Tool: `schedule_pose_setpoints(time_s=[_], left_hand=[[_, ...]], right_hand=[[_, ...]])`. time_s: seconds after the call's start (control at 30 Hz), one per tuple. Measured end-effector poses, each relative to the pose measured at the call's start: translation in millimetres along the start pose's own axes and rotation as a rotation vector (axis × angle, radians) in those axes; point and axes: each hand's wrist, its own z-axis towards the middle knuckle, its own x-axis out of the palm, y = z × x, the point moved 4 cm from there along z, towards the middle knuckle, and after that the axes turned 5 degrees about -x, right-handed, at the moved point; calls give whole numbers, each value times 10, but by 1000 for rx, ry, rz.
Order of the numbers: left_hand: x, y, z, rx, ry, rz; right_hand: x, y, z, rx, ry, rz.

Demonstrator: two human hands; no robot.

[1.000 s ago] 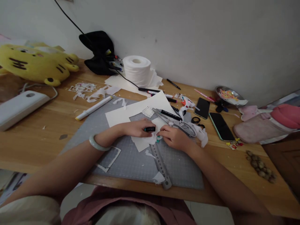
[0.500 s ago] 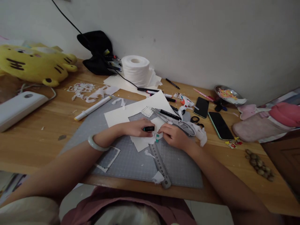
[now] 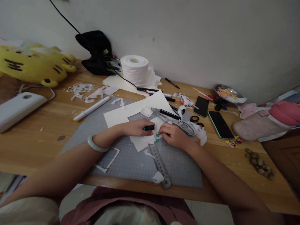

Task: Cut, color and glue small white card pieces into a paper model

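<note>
My left hand (image 3: pixel 136 127) is closed around a marker (image 3: pixel 149 127) with a dark end and a teal band. My right hand (image 3: pixel 172 135) lies close by on the right, its fingertips pinching the edge of a small white paper piece with teal patches (image 3: pixel 157 137). The exact grip is partly hidden by the fingers. Under both hands lie white card sheets (image 3: pixel 140 145) on a grey cutting mat (image 3: pixel 133 165). A metal ruler (image 3: pixel 159 161) runs from the hands toward the mat's front edge. Grey-handled scissors (image 3: pixel 187 127) and a black pen (image 3: pixel 169 114) rest beyond my right hand.
A tissue roll (image 3: pixel 134 71) stands at the back. To the left are a white marker (image 3: pixel 92 109), a yellow plush toy (image 3: pixel 32 65) and paper scraps (image 3: pixel 81 89). Two phones (image 3: pixel 220 125), a glue gun (image 3: pixel 186 101) and a metal bowl (image 3: pixel 228 92) lie right.
The whole view has shifted very slightly. Both hands keep almost the same place and hold, with the right fingertips barely moved at the teal-patched paper.
</note>
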Motion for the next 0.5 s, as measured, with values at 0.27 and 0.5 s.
schedule_pose_setpoints(time_s=[0.27, 0.5], left_hand=[[16, -18, 34, -24, -20, 117], [83, -58, 20, -44, -8, 299]], right_hand=[[-4, 4, 10, -3, 19, -4], [39, 12, -4, -7, 39, -25]])
